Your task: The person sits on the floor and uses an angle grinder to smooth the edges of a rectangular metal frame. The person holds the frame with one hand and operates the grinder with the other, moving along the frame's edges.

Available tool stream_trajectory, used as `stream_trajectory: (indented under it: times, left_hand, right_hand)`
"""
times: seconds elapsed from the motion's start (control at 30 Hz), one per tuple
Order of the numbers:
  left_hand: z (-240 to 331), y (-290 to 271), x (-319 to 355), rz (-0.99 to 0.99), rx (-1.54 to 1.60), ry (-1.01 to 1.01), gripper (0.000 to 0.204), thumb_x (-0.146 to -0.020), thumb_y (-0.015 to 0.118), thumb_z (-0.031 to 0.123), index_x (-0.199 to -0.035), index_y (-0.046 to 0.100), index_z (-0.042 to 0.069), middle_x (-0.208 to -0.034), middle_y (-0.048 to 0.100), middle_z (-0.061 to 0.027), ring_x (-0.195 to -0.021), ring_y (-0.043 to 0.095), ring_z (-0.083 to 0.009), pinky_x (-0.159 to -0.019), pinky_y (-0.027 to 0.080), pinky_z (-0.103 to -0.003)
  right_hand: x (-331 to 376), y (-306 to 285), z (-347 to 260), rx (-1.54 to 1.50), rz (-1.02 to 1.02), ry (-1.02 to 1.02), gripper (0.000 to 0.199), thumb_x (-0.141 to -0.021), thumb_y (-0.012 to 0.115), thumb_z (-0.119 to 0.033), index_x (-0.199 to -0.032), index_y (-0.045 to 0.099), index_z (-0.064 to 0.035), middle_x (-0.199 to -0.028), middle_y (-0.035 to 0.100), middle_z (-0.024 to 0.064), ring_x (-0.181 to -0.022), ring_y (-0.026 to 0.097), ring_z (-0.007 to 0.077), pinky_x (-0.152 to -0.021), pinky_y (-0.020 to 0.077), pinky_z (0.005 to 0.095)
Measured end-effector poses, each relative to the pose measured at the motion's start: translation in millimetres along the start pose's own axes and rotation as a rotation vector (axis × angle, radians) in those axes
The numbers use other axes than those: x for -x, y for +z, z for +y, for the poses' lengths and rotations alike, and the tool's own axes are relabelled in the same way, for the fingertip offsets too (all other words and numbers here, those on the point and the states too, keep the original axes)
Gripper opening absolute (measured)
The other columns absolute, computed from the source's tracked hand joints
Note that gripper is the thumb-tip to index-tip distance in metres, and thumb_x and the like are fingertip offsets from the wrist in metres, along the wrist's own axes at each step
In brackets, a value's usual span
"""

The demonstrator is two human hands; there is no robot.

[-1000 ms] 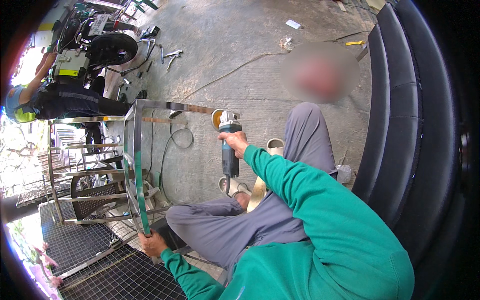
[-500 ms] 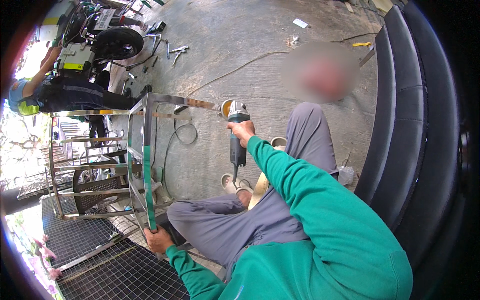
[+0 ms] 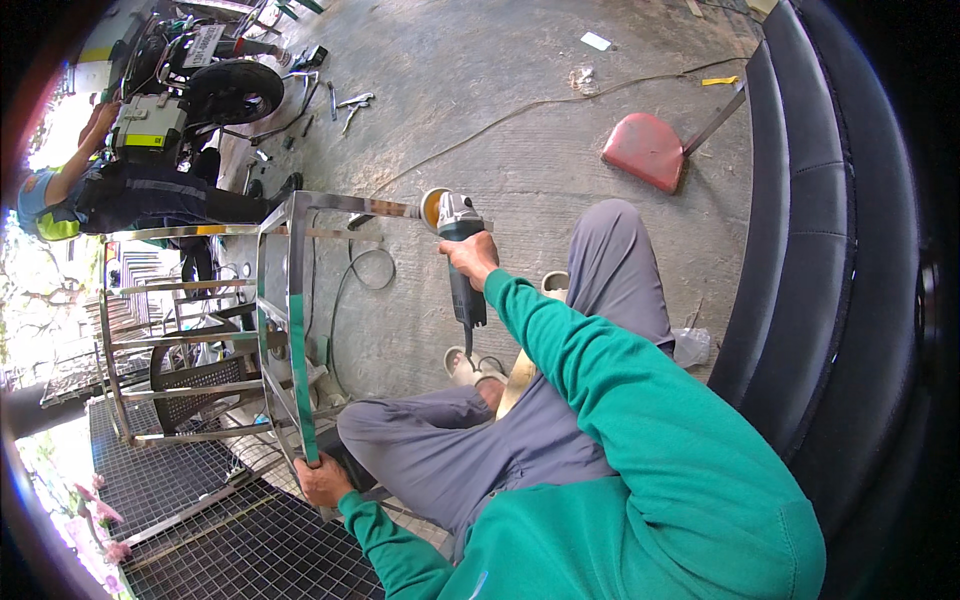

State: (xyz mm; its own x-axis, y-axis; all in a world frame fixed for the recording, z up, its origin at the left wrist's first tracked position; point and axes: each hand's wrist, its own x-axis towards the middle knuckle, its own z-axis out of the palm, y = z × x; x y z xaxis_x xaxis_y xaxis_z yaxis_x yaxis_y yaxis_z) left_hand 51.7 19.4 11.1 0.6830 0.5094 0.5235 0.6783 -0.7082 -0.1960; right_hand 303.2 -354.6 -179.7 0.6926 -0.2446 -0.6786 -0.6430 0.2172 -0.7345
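An angle grinder (image 3: 463, 260) with a grey head and dark body is held in my right hand (image 3: 472, 257), its cord hanging from the lower end. Its yellowish disc (image 3: 432, 209) meets the end of a metal bar on a shiny square-tube frame (image 3: 297, 250). Around the near corner of that frame, at the foot of its upright, my left hand (image 3: 322, 481) is closed. Whether the disc is spinning cannot be made out.
A person (image 3: 120, 195) works beside a motorcycle (image 3: 225, 90) at the far left, with hand tools (image 3: 353, 105) nearby. A cord (image 3: 480, 132) crosses the concrete. Right of me are a red padded seat (image 3: 648, 150) and a black padded bench (image 3: 800, 220). Black mesh (image 3: 250, 540) lies lower left.
My right hand has moved the grinder slightly left along the bar, away from its tip. My left hand keeps its grip on the frame. The red seat, blurred before, now shows clearly.
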Motion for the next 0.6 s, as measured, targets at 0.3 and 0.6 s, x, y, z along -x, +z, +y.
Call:
stream_trajectory:
  times: [0.3, 0.6]
  left_hand:
    - [3.1, -7.5, -11.3, -0.034, 0.008, -0.009, 0.030, -0.085, 0.075, 0.030, -0.085, 0.054, 0.009, -0.076, 0.067, -0.0176, -0.076, 0.067, -0.0473, -0.065, 0.047, -0.062]
    - [7.0, -13.1, -6.9, -0.029, 0.007, -0.002, 0.029, -0.088, 0.073, 0.031, -0.087, 0.054, 0.010, -0.078, 0.067, -0.0201, -0.077, 0.066, -0.0490, -0.066, 0.046, -0.063]
  right_hand:
    - [-7.5, -10.3, 14.1, 0.087, 0.106, 0.009, 0.036, -0.070, 0.087, -0.027, -0.087, 0.075, 0.0017, -0.088, 0.076, 0.0169, -0.076, 0.073, 0.0269, -0.067, 0.0576, 0.0411]
    - [15.1, 5.9, -19.7, 0.124, -0.061, -0.148, 0.051, -0.068, 0.087, -0.037, -0.099, 0.076, 0.0007, -0.103, 0.078, 0.0228, -0.095, 0.077, 0.0359, -0.084, 0.0605, 0.0441]
